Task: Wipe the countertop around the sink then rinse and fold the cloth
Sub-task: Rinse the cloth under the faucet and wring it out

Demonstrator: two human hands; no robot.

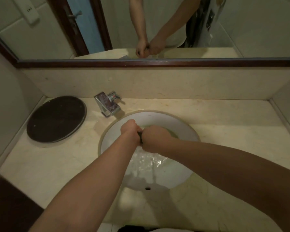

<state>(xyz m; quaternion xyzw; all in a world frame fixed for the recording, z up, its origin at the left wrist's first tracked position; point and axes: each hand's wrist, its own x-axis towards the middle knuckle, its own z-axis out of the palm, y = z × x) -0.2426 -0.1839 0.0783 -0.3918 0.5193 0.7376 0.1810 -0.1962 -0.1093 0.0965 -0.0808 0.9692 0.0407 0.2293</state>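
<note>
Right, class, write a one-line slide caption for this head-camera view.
Left hand and right hand wring a dark cloth over the white sink, water streaming below.

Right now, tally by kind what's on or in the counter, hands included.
Hands: 2, left hand and right hand, both gripping the cloth
Cloth: 1
Sink: 1
Tap: 1
Tray: 1
Total: 6
</note>
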